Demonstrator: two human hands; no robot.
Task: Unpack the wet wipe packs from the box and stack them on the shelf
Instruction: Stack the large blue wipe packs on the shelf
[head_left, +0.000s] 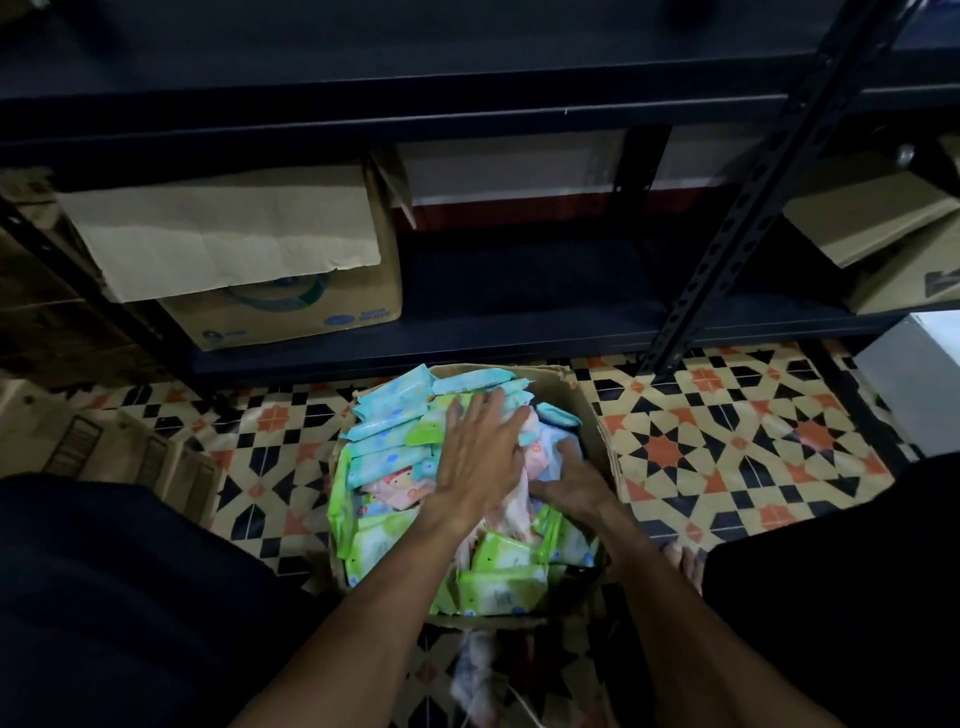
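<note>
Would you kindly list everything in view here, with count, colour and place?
box: one, brown cardboard, open on the floor in front of the shelf
wet wipe packs: many, blue, green and pink, filling the box
shelf: one, dark metal, behind the box
carton: one, brown with blue print, on the lowest shelf board at left
floor: patterned tiles in black, orange and cream
legs: two, dark clothing, either side of the box
left hand: one, flat on the packs
right hand: one, fingers curled round packs at the box's right side
</note>
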